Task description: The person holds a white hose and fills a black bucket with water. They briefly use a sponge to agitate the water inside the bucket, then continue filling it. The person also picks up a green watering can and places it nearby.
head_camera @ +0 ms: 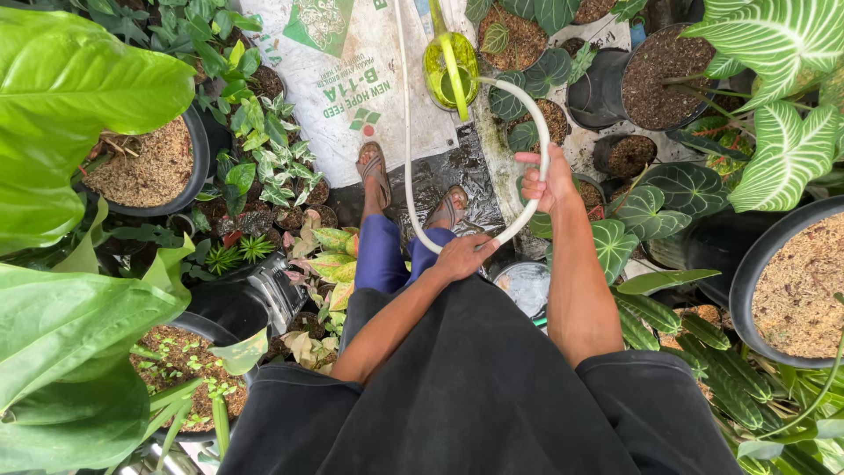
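I see my left hand (463, 256) and right hand (547, 180) both clamped on the white hose (538, 141), looping it toward the yellow-green watering can (450, 70).

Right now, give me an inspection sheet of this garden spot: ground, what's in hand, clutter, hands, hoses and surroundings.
Surface: wet dark ground, partly covered by a printed white sack.
Job's things: white hose, looped; yellow-green watering can at its far end.
Clutter: small empty black pots.
Grippers: left hand grips the hose low; right hand holds the loop higher.
Cables: nothing seen besides the hose.
Surroundings: potted foliage plants on both sides; large black pots of coarse brown medium.
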